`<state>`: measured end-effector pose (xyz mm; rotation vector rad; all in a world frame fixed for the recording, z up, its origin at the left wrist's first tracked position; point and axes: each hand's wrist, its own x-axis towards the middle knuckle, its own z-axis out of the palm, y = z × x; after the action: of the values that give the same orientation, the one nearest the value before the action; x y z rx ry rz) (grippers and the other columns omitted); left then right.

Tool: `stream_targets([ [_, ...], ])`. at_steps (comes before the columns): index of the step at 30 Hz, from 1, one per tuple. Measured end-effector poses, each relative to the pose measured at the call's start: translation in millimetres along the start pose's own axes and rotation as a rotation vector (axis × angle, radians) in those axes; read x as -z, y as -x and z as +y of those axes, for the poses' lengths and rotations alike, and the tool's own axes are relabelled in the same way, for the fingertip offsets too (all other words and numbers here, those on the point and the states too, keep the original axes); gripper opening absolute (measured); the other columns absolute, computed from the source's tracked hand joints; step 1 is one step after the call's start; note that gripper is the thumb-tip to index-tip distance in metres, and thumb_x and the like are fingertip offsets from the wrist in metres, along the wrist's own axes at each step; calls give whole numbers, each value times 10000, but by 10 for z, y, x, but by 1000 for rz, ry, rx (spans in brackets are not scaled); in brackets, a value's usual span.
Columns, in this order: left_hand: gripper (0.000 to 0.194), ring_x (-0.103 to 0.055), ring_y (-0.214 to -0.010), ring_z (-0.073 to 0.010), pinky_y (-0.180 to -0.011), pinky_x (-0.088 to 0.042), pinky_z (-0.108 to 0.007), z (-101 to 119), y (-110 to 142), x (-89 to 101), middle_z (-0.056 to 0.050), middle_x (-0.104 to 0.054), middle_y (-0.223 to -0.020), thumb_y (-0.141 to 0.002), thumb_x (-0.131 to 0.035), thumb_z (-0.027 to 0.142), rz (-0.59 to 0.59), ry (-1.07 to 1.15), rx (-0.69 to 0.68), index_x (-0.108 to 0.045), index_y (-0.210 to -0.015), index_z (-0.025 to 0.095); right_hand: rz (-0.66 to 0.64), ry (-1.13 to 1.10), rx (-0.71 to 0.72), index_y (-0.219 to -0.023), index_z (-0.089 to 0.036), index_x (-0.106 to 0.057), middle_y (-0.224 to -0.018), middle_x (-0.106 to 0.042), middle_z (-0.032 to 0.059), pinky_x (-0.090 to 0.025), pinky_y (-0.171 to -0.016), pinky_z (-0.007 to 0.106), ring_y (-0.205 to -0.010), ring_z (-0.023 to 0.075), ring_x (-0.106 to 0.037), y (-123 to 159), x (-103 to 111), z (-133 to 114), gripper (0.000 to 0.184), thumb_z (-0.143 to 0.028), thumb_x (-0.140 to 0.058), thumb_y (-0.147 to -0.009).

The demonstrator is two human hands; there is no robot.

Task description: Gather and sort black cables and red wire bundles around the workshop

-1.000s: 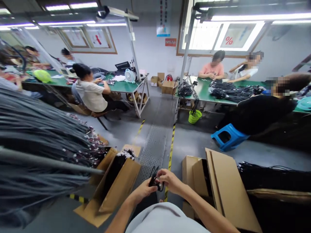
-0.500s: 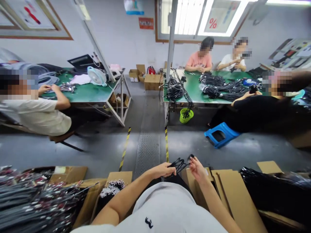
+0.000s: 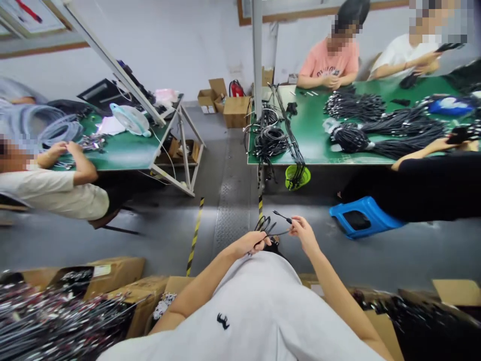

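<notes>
Cable [image 3: 278, 233], thin and black, is right out front of the person's belly, strung between both hands. Left hand [image 3: 251, 244] has its fingers closed around it, with the loose loops [image 3: 265, 223] poking out past the knuckles on the far side. Right hand [image 3: 303, 233] has thumb and fingers pinched on the other end, and a short connector lead [image 3: 282, 217] sticks out of that pinch.

Thing to watch imo is how that lead points: its long axis slants forward and left from the right fingertips, so the free tip aims back over toward the loops. Right hand is clearly the nearer one to the lead, left hand owns the loops. The strand joining them runs pretty much sideways, and looks close to taut.

Further out it's just floor with striped tape [image 3: 196, 235], a blue stool [image 3: 366, 218] off to the right, then a green-topped table [image 3: 313, 143] with a cable coil [image 3: 269, 141] near its corner, well apart from the hands.
</notes>
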<state>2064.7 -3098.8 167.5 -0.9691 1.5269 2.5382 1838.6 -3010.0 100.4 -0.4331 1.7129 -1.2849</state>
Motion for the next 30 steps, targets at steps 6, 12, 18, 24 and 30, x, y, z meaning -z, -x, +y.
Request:
stream_targets([
  [6,456,-243,-426,-60,-442,-177,-234,684,-658,-79,87,-332,-498,-873,-495,559,-148,-110,76,-620,-859,120,-260,701,755,-1379,-210,-502,-1474,-451,156,-352,-1139,527,-1375,306,-422,-322,293,-610,622,-314,-663,-788],
  [12,333,-355,-488,-74,-505,-275,-235,975,-1373,-159,61,-401,-528,-882,-554,457,-416,-300,166,-648,-832,142,-420,887,700,-1043,-210,-680,-915,-705,79,-508,-925,393,-888,218,-665,-492,381,-735,324,-146,-470,-805],
  [18,391,-304,-490,-55,-471,-226,-213,1369,-2063,54,79,-392,-592,-849,-620,533,-548,-157,180,-600,-930,151,108,521,195,-824,-200,-650,-644,-619,8,-445,-564,265,-591,159,-569,-728,775,-636,161,-288,-537,-752],
  [24,394,-326,-488,-58,-457,-243,-200,1979,-2695,514,69,-361,-593,-902,-568,528,-757,3,182,-616,-941,139,211,187,-76,-837,-186,-619,-487,-377,-77,-232,-409,223,-418,81,-302,-1206,734,-1318,264,-421,-652,-722],
  [30,400,-330,-444,-52,-398,-236,-175,2373,-3124,882,59,-376,-579,-922,-558,481,-870,214,251,-646,-979,95,27,728,196,-907,-212,-677,-827,-686,40,-492,-695,297,-766,188,-627,-1948,611,-2094,191,-273,-537,-792],
])
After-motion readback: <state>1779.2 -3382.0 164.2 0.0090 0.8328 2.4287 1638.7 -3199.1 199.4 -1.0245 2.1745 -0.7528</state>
